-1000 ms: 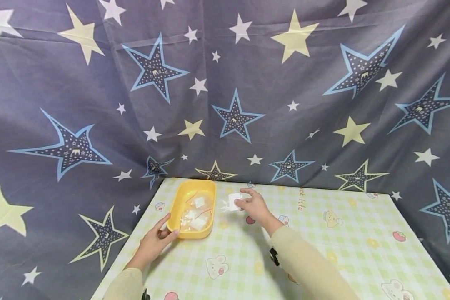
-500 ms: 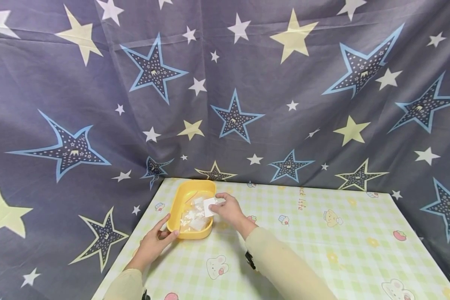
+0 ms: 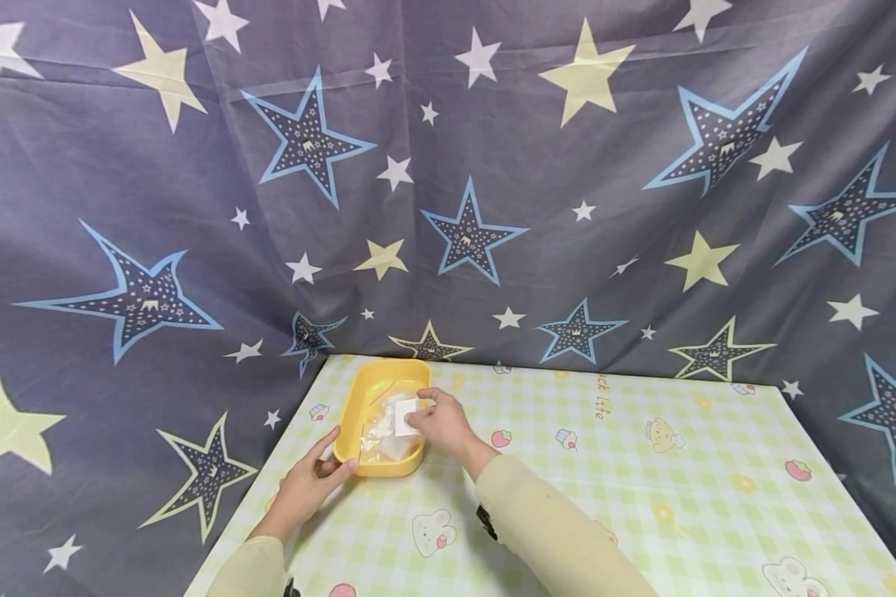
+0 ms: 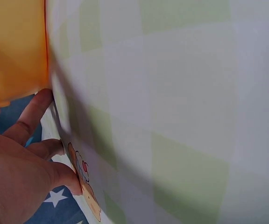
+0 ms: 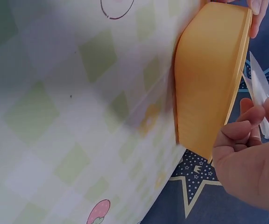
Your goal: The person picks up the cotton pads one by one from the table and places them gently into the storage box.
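A shallow yellow plastic box (image 3: 386,468) stands toward the back left of the table. Inside it lie several small clear plastic packets (image 3: 377,433) with white contents. My left hand (image 3: 305,486) holds the box by its near left corner, thumb over the rim. In the left wrist view the other fingers (image 4: 35,109) spread beside and below its wall. Over the right side of the box, my right hand (image 3: 448,427) pinches a white square packet (image 3: 406,416) between thumb and fingers. The right wrist view shows this packet (image 5: 259,77) edge-on above the rim; what it contains cannot be told.
A green-and-white checked cloth (image 3: 605,489) with cartoon prints covers the table. Behind it hangs a dark curtain (image 3: 485,315) with stars, close to the table's back edge and the box.
My right hand has carried the white packet leftward, from beside the box to over its right part. The left hand and the box have stayed in place.
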`<act>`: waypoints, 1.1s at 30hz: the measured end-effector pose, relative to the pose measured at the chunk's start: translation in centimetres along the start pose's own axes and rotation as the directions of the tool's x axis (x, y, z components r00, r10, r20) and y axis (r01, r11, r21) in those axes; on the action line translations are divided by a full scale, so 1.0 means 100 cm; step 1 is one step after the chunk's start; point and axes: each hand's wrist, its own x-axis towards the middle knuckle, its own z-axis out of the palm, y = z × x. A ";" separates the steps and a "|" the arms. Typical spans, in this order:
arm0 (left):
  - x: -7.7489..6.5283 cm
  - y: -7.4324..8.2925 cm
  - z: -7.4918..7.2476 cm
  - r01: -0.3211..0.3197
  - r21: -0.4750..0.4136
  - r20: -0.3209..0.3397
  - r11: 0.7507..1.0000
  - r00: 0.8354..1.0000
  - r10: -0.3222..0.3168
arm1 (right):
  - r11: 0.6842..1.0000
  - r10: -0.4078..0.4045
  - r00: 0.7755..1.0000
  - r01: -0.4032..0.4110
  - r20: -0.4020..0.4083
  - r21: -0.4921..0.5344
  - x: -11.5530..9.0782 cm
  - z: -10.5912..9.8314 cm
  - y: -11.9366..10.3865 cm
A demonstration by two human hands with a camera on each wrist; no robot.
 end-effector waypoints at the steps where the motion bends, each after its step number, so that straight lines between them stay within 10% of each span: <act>1: 0.000 0.000 0.000 0.000 0.000 -0.001 1.000 1.000 0.000 | 1.000 -0.008 1.000 0.008 0.003 -0.001 0.000 0.001 0.000; 10: 0.000 -0.001 0.000 -0.003 0.003 -0.004 1.000 1.000 0.003 | 0.998 -0.048 0.997 0.045 0.063 0.050 0.000 0.007 0.001; 24: 0.000 -0.004 -0.002 -0.002 0.000 -0.016 1.000 1.000 0.002 | 0.996 -0.084 0.992 0.080 -0.094 -0.040 0.004 0.002 0.007; 33: 0.000 0.002 0.000 -0.004 -0.009 -0.006 1.000 1.000 0.004 | 0.937 -0.156 0.981 0.184 0.116 -0.298 0.002 0.001 0.013</act>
